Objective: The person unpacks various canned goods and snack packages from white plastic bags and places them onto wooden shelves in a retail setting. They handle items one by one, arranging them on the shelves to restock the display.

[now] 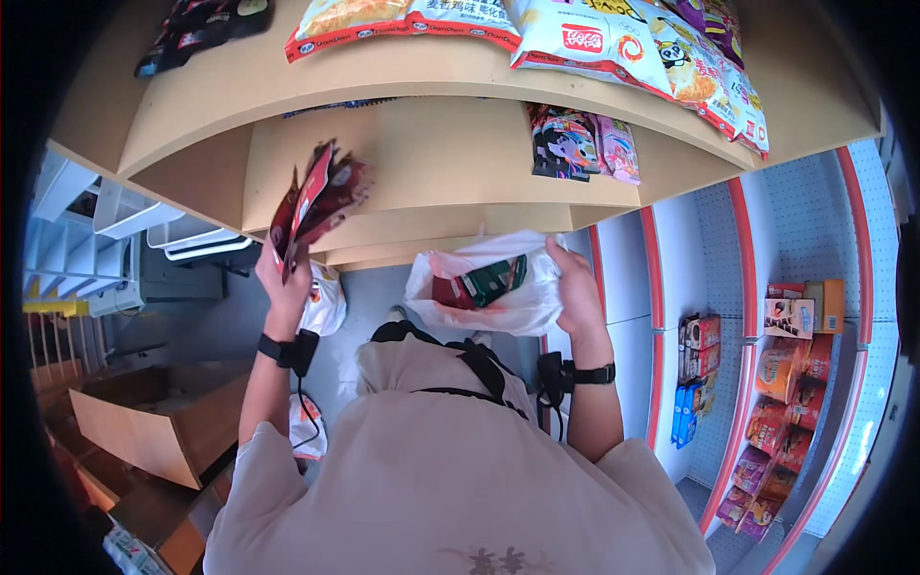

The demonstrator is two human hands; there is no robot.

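Several dark red snack packets (316, 198) fan upward from my left hand (285, 284), which grips them at their lower end before the lower wooden shelf (438, 169). My right hand (576, 287) holds the rim of a white plastic bag (496, 316). The bag's mouth gapes upward. Inside lie a dark green packet (496, 279) and a red packet (449, 291); whatever is deeper is hidden. On the lower shelf, to the right, sit dark cartoon-printed packets (564, 144) beside pink packets (619, 149).
Large white-and-red snack bags (589, 43) line the upper shelf, with black packets (208, 32) at left. Pegboard shelving (704, 273) at right carries boxes and snack packs. An open cardboard box (136, 431) is at lower left. Another white bag (325, 302) stands on the floor.
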